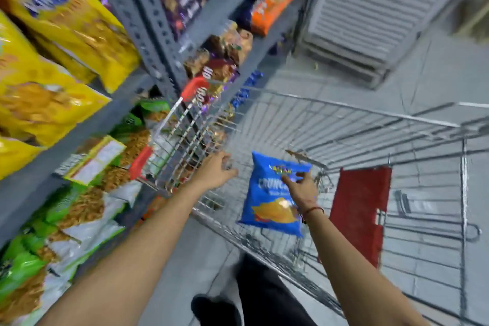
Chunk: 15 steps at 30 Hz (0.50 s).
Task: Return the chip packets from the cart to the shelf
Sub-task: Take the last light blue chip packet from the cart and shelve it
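Note:
A blue chip packet (270, 193) with a picture of chips on its front hangs upright over the wire cart (344, 124). My right hand (301, 185) grips the packet near its upper right corner; a red thread circles that wrist. My left hand (215, 171) reaches over the cart's near-left rim with its fingers bent, and I cannot see whether it touches the wire. The grey metal shelf (137, 21) rises on the left, filled with packets. The frame is blurred by motion.
Yellow packets (53, 61) fill the upper left shelf, green and white ones (66, 219) the lower. Brown, purple and orange packets (270, 10) sit further along. The cart has red corner guards (194, 87) and a red flap (362, 209). A slatted grey unit (383, 8) stands behind.

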Each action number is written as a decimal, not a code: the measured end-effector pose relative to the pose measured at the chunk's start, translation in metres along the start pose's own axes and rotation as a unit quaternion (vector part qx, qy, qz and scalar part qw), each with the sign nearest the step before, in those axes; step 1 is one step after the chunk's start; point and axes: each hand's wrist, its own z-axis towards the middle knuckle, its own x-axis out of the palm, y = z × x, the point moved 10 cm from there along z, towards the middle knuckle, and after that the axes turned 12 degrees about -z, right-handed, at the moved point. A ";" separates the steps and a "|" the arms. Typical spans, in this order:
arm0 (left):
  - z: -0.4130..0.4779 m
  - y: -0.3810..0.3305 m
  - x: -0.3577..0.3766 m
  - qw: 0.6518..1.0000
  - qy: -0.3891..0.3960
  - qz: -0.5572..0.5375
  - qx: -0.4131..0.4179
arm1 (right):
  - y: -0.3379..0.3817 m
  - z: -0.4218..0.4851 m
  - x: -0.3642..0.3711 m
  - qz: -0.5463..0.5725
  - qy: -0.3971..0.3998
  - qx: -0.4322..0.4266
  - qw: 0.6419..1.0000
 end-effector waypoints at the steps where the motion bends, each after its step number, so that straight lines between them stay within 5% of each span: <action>1: 0.010 0.021 0.023 0.999 0.036 0.007 -0.037 | -0.028 0.006 0.002 -0.011 0.007 0.028 1.000; 7: 0.055 0.119 0.111 0.972 0.164 0.054 -0.162 | -0.117 0.032 0.030 0.028 0.067 0.104 0.992; 15: 0.093 0.144 0.165 0.969 0.122 0.001 -0.215 | -0.150 0.078 0.080 0.054 0.158 0.089 0.982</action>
